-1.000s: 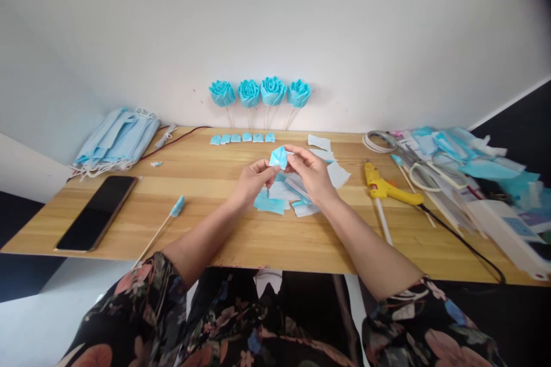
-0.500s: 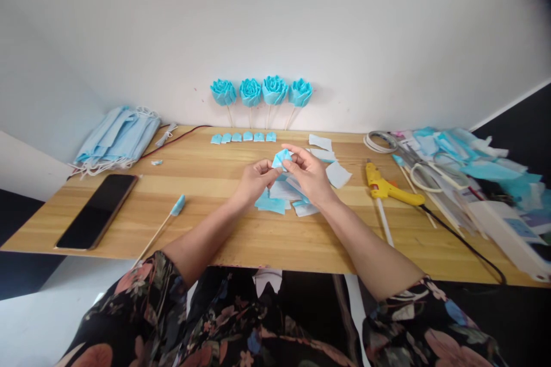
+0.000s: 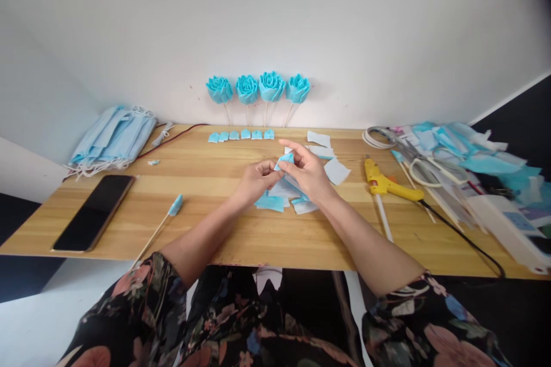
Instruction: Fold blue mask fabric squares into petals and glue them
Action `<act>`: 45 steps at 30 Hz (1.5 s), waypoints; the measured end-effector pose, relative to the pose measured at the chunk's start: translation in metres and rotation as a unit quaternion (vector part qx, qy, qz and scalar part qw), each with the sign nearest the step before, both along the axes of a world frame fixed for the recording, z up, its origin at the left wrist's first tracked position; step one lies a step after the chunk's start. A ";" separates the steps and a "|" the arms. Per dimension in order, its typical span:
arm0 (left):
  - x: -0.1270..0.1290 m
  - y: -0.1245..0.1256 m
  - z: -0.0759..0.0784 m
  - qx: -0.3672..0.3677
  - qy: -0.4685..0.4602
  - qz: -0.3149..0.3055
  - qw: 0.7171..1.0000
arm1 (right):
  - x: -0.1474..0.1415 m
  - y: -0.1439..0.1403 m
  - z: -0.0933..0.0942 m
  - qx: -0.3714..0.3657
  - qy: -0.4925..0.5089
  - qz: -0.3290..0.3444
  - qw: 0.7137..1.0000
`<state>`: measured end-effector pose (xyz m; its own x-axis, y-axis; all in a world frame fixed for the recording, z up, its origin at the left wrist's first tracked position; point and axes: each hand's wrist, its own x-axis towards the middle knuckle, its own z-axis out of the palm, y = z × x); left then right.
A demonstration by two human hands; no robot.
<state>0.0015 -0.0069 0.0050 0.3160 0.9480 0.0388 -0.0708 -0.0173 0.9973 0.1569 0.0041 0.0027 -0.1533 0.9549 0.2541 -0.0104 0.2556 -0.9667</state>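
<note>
Between my two hands is a small folded blue fabric piece (image 3: 286, 159). My left hand (image 3: 258, 178) pinches its lower left side. My right hand (image 3: 305, 171) grips it with the thumb in front, the index finger stretched out above. Beneath the hands lie loose blue and white fabric pieces (image 3: 270, 202), partly hidden by my fingers. Behind them, several small folded blue petals (image 3: 245, 134) sit in a row. Left of my left forearm lies a stick with a rolled blue tip (image 3: 175, 205).
Several blue fabric flowers (image 3: 272, 87) on sticks lean against the wall. At left are face masks (image 3: 114, 137) and a phone (image 3: 93, 212). On the right lie a yellow glue gun (image 3: 390, 183), a tape roll (image 3: 379, 137), scissors (image 3: 426, 173), a power strip (image 3: 508, 229) and blue scraps (image 3: 456, 143).
The folded piece has gone from a wider, opened shape to a smaller, narrower one as my right thumb moved over it. The whole view has shifted slightly.
</note>
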 end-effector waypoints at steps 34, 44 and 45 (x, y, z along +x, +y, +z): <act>-0.001 0.002 -0.004 -0.044 -0.061 0.076 0.994 | 0.000 0.005 -0.001 -0.042 0.043 0.003 0.998; -0.001 0.001 -0.001 -0.037 -0.052 0.065 0.996 | -0.001 0.004 0.000 -0.060 0.080 -0.025 0.995; 0.000 0.001 -0.001 -0.038 -0.048 0.062 0.996 | -0.002 0.004 0.000 -0.059 0.082 -0.019 0.995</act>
